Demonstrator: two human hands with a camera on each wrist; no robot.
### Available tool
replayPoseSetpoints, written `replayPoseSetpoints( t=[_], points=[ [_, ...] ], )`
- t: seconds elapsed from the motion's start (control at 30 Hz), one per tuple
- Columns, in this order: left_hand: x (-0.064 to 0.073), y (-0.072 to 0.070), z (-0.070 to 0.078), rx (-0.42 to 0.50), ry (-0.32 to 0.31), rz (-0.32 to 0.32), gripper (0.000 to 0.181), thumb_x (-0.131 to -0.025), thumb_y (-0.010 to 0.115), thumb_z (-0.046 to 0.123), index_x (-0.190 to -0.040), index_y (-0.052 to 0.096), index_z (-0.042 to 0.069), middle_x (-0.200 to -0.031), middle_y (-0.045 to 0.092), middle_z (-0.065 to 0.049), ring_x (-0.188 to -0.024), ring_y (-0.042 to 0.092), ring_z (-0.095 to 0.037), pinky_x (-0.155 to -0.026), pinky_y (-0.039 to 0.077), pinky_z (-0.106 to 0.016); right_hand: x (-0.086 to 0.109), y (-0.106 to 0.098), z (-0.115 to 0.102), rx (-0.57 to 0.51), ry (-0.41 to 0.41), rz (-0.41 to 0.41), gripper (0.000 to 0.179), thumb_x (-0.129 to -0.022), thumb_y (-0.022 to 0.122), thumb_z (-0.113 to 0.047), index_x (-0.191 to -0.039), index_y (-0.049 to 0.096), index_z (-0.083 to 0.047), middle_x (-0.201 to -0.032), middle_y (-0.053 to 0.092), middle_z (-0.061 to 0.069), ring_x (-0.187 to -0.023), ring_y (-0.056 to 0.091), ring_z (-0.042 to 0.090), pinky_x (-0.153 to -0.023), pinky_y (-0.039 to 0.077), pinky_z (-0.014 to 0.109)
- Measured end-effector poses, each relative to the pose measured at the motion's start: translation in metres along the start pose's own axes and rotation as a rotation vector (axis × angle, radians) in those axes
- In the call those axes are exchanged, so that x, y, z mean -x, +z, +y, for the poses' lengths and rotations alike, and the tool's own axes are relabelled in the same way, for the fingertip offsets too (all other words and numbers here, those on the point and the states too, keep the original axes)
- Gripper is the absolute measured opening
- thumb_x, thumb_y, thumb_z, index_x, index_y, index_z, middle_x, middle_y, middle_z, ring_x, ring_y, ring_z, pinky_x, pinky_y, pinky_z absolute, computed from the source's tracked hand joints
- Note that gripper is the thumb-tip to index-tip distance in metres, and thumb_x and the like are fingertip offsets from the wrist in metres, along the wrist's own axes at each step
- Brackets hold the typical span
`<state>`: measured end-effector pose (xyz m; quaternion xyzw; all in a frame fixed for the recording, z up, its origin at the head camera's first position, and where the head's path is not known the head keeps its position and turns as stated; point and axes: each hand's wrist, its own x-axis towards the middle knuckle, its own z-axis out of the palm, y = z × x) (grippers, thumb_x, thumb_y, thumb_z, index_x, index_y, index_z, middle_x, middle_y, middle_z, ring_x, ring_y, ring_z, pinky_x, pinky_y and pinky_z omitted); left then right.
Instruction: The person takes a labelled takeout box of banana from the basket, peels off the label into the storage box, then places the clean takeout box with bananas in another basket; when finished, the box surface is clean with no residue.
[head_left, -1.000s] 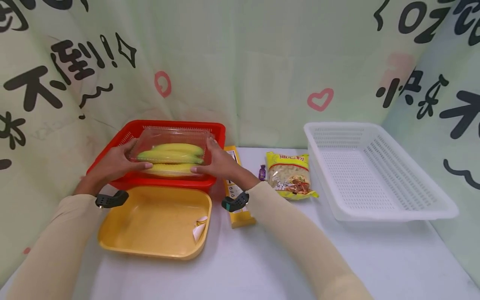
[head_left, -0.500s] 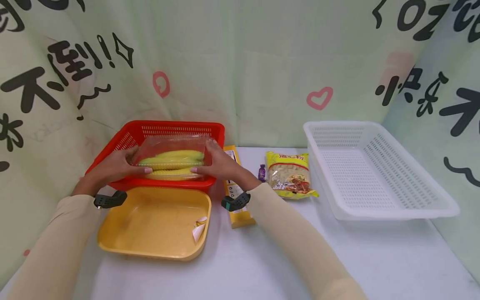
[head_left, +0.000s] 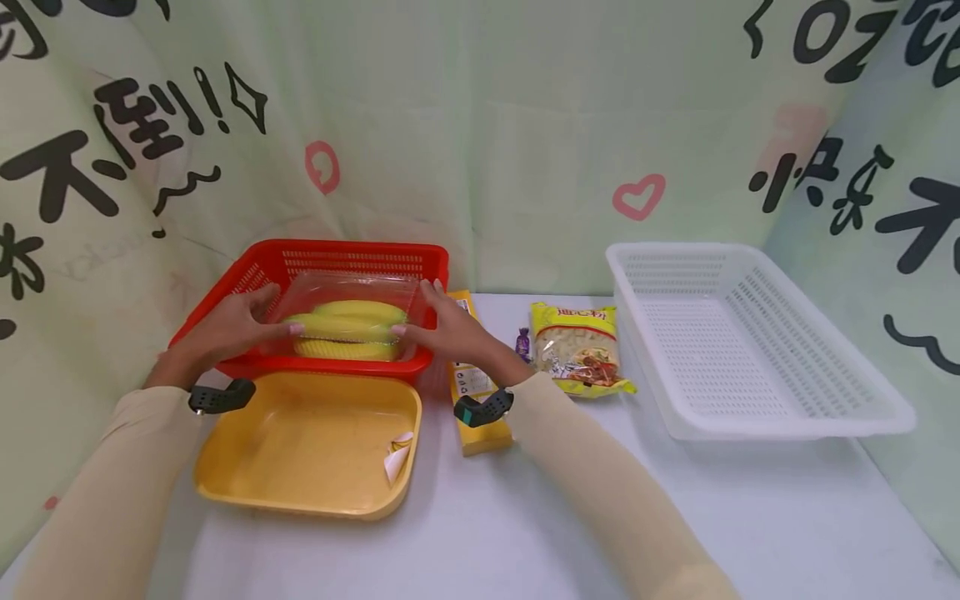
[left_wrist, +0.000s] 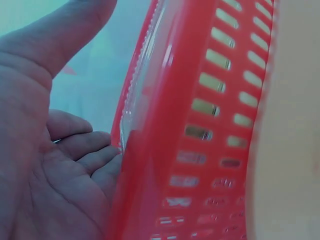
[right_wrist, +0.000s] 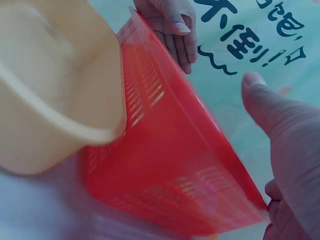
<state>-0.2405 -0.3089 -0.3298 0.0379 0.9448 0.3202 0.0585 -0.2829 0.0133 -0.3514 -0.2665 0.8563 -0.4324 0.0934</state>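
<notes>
A clear plastic box (head_left: 360, 286) with yellow-green corn cobs (head_left: 348, 331) inside lies in the red basket (head_left: 360, 367) at the back left. My left hand (head_left: 234, 327) is at the box's left end, thumb stretched over its front. In the left wrist view that palm faces the basket, fingers loosely bent and holding nothing. At the box's right end, over the basket's side, is my right hand (head_left: 459, 335). Its thumb (right_wrist: 262, 95) stands straight in the right wrist view, away from the box, and the other fingers lie partly out of sight by the basket's rim.
A yellow tub (head_left: 300, 450) holding a small crumpled wrapper (head_left: 397, 458) stands in front of the basket. Right of it lie a yellow packet (head_left: 486, 437), a purple sweet (head_left: 523, 343) and a yellow food bag (head_left: 579, 350). A white basket (head_left: 795, 429) stands at the right.
The box has gone down into the red basket and settled flatter. Both hands have loosened from its ends, the right hand shifting slightly to the right.
</notes>
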Motion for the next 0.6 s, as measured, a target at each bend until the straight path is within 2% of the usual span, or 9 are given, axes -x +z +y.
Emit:
replayPoseSetpoints(
  t=[0.17,0.23,0.4,0.6],
  points=[
    [-0.004,0.0,0.005,0.015,0.008,0.013,0.11,-0.084,0.072,0.047,-0.154,0.003,-0.002,-0.156,0.013,-0.03,-0.135,0.024,-0.051,-0.093,0.044,-0.058,0.003,-0.008,0.008,-0.009,0.034,0.059,0.089,-0.091,0.064,-0.046,-0.157,0.015,-0.013,-0.16,0.02,0.005,-0.144,0.023,0.025,-0.104,0.041,0.044],
    [-0.006,0.001,0.007,0.033,0.02,0.03,0.111,-0.084,0.072,0.05,-0.154,0.003,0.0,-0.154,0.019,-0.03,-0.133,0.028,-0.049,-0.093,0.044,-0.058,0.004,-0.013,0.012,-0.005,0.04,0.086,0.087,-0.091,0.064,-0.046,-0.157,0.016,-0.014,-0.16,0.02,0.005,-0.144,0.023,0.025,-0.104,0.04,0.046],
    [-0.008,0.008,0.014,0.064,0.048,0.07,0.111,-0.08,0.074,0.054,-0.156,0.01,0.005,-0.15,0.034,-0.025,-0.127,0.039,-0.045,-0.09,0.048,-0.056,0.008,-0.029,0.02,0.046,0.088,0.138,0.085,-0.092,0.062,-0.046,-0.157,0.017,-0.014,-0.161,0.019,0.005,-0.146,0.017,0.024,-0.107,0.036,0.049],
    [-0.014,0.016,0.026,0.06,0.061,0.051,0.107,-0.081,0.074,0.052,-0.156,0.013,0.006,-0.153,0.029,-0.025,-0.131,0.034,-0.046,-0.091,0.048,-0.056,0.016,-0.054,0.026,0.085,0.142,0.197,0.085,-0.093,0.062,-0.043,-0.157,0.014,-0.016,-0.162,0.014,0.004,-0.147,0.01,0.021,-0.111,0.029,0.048]
  ],
)
